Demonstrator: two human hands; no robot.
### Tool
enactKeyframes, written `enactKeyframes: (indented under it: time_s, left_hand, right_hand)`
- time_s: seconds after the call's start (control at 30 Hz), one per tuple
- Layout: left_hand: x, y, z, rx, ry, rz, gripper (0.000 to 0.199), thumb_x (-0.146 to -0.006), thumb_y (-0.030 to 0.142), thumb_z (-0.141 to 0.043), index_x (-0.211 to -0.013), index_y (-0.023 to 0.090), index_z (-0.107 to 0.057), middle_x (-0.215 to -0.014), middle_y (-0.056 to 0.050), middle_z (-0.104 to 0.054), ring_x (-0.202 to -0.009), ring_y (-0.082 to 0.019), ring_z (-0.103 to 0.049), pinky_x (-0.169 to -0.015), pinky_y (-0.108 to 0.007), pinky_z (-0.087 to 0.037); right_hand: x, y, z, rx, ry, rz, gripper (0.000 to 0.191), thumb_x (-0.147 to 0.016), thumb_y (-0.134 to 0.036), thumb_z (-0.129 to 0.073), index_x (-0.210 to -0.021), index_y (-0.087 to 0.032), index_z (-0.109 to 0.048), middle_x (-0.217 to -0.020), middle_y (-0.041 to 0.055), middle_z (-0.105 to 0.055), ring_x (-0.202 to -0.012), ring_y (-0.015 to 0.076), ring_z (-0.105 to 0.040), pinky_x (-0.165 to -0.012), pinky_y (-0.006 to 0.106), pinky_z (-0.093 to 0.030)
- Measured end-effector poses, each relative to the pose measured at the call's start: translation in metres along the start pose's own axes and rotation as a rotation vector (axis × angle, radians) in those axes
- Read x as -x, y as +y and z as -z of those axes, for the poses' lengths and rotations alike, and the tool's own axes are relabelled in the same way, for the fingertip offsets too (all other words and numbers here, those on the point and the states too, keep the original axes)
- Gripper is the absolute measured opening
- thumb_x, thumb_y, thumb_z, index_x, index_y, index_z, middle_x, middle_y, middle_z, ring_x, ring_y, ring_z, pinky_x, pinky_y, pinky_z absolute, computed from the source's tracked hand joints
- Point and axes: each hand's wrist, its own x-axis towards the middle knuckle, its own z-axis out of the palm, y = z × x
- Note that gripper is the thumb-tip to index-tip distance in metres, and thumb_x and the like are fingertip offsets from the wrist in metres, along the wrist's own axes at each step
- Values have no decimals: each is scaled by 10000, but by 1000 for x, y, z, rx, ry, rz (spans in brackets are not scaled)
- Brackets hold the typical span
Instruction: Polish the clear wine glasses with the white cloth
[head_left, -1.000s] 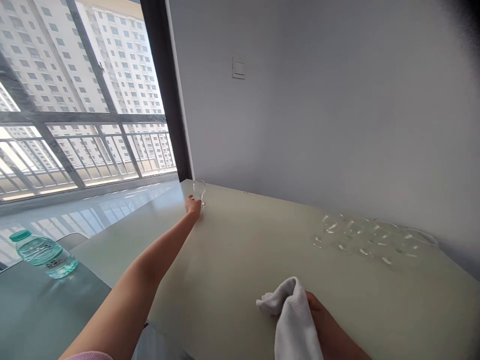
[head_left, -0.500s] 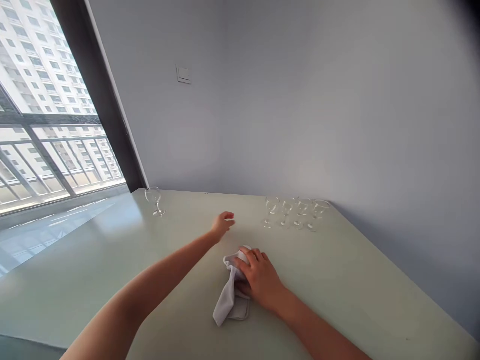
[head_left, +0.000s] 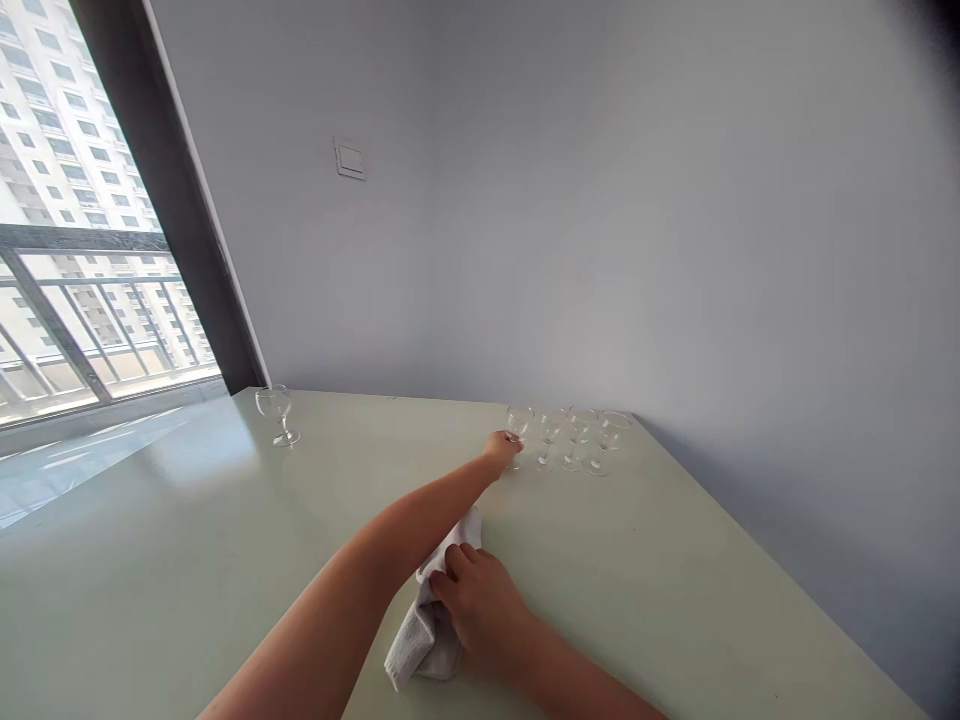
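Observation:
My left hand (head_left: 501,451) is stretched far forward, its fingers closed around the stem of the leftmost wine glass (head_left: 519,418) in a row. That glass stands upright, its foot partly hidden by the hand. Close to its right, several more clear stemmed glasses (head_left: 576,432) stand upright on the table. Nearer to me, my right hand (head_left: 480,598) grips a crumpled white cloth (head_left: 424,635) that lies on the tabletop. My left forearm passes over the cloth and covers some of it.
A single wine glass (head_left: 274,405) stands upright at the far left of the pale green table (head_left: 675,600). Grey walls (head_left: 600,200) rise behind and to the right of the table. A window (head_left: 90,300) with railings is on the left.
My left hand has reached forward and right, from over the bare tabletop to the leftmost glass of the row. My right hand has closed its fingers on the cloth. The view has shifted slightly right.

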Motion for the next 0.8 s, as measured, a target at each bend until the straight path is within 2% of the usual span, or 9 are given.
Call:
enactKeyframes:
  time_s: [0.1, 0.2, 0.3, 0.47, 0.57, 0.67, 0.73, 0.8]
  left_hand:
    - [2, -4, 11, 47, -3, -19, 232, -669, 207, -629, -885, 151, -567, -736, -23, -577, -497, -51, -438, -491, -200, -399]
    - [11, -8, 45, 88, 43, -61, 200, -688, 196, -607, -880, 151, -566, -759, -24, -595, -479, -33, -422, -506, -190, -415]
    - [26, -18, 107, 106, 147, -91, 177, -700, 206, -584, -871, 164, -569, -776, -21, -609, -480, -34, -429, -503, -183, -418]
    - [64, -54, 247, 78, 471, -59, 138, -699, 222, -561, -823, 160, -552, -756, -19, -605, -483, -43, -435, -465, -170, -384]
    - [87, -74, 320, 58, 647, -22, 143, -694, 224, -561, -816, 152, -543, -739, -19, -597, -480, -45, -429, -465, -176, -375]
    - [102, -87, 367, 52, 750, 18, 161, -696, 233, -573, -831, 152, -541, -723, -11, -590, -485, -49, -432, -481, -189, -384]
    - [107, -92, 385, 53, 794, 43, 169, -709, 243, -581, -845, 151, -540, -723, -5, -583, -499, -53, -444, -493, -193, -389]
    - [109, -96, 396, 54, 824, 63, 171, -747, 260, -566, -866, 141, -537, -728, -1, -569, -521, -57, -459, -502, -198, -396]
  right_hand:
    - [0, 2, 3, -17, -2, -21, 116, -700, -88, -518, -741, -196, -527, -742, 16, -466, -660, 140, -405, -521, 257, -258]
    - [-1, 4, 3, -21, 10, -74, 114, -716, -83, -501, -705, -190, -539, -742, 25, -460, -648, 134, -415, -522, 248, -272]
    - [-2, 4, 3, -53, 5, -94, 136, -731, -72, -491, -717, -194, -549, -777, 26, -479, -678, 134, -450, -554, 238, -311]
    - [-2, 3, 1, -95, -14, -113, 200, -723, -29, -475, -737, -206, -567, -769, 15, -505, -679, 128, -505, -571, 220, -359]
    - [-2, 4, -5, -97, -12, -107, 245, -727, -19, -443, -791, -212, -580, -770, 15, -511, -661, 127, -527, -560, 215, -382]
    - [-1, 7, -14, -99, -4, -79, 247, -746, -43, -422, -831, -213, -579, -769, 20, -514, -663, 136, -544, -554, 219, -405]
    - [-1, 9, -19, -101, 0, -65, 244, -754, -55, -415, -849, -209, -579, -769, 24, -516, -672, 144, -552, -565, 228, -420]
    - [0, 10, -22, -107, -4, -61, 246, -755, -63, -416, -869, -207, -580, -772, 29, -520, -680, 151, -556, -579, 240, -432]
